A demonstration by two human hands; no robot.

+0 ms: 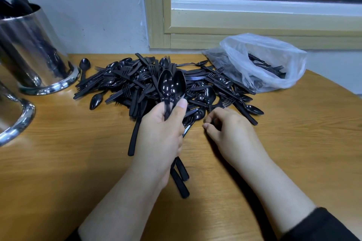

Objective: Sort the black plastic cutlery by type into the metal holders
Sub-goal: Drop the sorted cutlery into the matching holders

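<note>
A heap of black plastic cutlery (137,82), spoons, forks and knives mixed, lies on the wooden table at centre. My left hand (160,129) grips two black spoons (172,86) by their handles, bowls up above the heap, handle ends sticking out below my wrist. My right hand (229,129) rests at the heap's near edge with fingers curled down among the pieces; whether it pinches one is hidden. A tall metal holder (33,49) with black cutlery in it stands at far left. A second metal holder (17,119) shows only its rim at the left edge.
A clear plastic bag (262,60) with more black cutlery lies at the back right below the window frame. A lone spoon (84,64) lies beside the tall holder. The table (78,162) has a curved edge at right; a wall stands behind.
</note>
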